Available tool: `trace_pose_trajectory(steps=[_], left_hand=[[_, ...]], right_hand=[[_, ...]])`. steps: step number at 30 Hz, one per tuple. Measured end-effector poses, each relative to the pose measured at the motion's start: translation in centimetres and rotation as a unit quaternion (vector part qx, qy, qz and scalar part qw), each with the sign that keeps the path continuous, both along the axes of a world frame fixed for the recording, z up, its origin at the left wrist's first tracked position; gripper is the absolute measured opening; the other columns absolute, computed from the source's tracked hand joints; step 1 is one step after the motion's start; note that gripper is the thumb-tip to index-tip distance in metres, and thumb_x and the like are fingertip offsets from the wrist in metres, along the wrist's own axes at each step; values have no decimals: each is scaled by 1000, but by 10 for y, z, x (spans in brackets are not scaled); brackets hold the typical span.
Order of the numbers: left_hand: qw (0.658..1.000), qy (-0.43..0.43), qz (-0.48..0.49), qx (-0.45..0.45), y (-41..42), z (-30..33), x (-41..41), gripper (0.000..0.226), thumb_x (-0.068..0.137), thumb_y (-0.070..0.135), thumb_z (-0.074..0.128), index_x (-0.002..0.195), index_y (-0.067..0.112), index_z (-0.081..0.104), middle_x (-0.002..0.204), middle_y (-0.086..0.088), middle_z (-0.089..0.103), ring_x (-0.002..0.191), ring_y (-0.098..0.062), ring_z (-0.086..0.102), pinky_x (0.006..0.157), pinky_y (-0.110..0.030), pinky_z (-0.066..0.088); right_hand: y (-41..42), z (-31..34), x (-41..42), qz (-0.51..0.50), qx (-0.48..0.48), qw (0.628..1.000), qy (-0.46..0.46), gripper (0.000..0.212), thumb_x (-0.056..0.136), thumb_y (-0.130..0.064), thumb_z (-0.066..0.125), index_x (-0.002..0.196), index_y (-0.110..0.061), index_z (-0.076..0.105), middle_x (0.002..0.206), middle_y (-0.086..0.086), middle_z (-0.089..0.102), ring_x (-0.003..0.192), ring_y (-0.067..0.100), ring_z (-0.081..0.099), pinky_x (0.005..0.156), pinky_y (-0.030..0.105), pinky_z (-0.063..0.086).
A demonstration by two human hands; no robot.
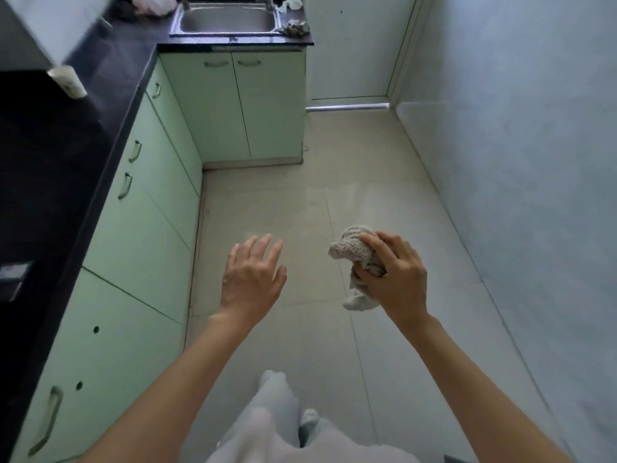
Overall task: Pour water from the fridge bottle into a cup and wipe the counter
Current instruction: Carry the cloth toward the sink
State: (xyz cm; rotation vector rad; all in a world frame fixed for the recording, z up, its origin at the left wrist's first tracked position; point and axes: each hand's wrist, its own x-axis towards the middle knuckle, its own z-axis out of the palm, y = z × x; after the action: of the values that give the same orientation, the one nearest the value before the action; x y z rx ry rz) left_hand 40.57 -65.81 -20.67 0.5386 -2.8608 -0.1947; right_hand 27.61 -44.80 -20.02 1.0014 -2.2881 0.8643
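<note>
My right hand (397, 272) grips a crumpled grey cloth (350, 250) in the air over the floor, with one end of it hanging below my fingers. To its left, my left hand (252, 275) is held out with the fingers straight and spread, holding nothing. A pale cup (68, 80) stands on the black counter (60, 152) at the upper left, well away from both hands. No bottle shows in this view.
Pale green cabinets (140, 228) run under the counter along the left. A steel sink (227, 20) sits in the far counter with another crumpled rag (295, 27) beside it. A white door (354, 45) closes the far end, a grey wall the right. My legs show at the bottom.
</note>
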Motion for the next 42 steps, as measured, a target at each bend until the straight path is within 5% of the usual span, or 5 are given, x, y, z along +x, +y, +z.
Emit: trace_pose_trajectory(steps=[20,33,42], left_hand=[[1000,17,-24,-8,-221,9,-318,52,86,42,36,119,13,65,121,-14,64,114,-36,59,96,-53,44],[998,43,14,-33,-324,41,-566,53,84,42,36,117,13,66,120,-14,65,113,-36,60,96,-52,45],[999,26,43,-12,-385,27,-667,54,86,42,35,117,11,66,119,-15,65,111,-37,61,94,-54,46]], right_hand=[[-209,18,-309,-40,-10,998,-37,55,59,-14,86,111,-21,69,109,-2,65,89,24,63,71,38,55],[-325,38,-550,12,-34,997,-68,54,61,-19,83,113,-23,67,110,-5,64,93,20,62,76,34,53],[-395,40,-678,52,-13,996,-75,53,63,-19,82,114,-20,67,111,-1,64,96,22,61,80,39,53]])
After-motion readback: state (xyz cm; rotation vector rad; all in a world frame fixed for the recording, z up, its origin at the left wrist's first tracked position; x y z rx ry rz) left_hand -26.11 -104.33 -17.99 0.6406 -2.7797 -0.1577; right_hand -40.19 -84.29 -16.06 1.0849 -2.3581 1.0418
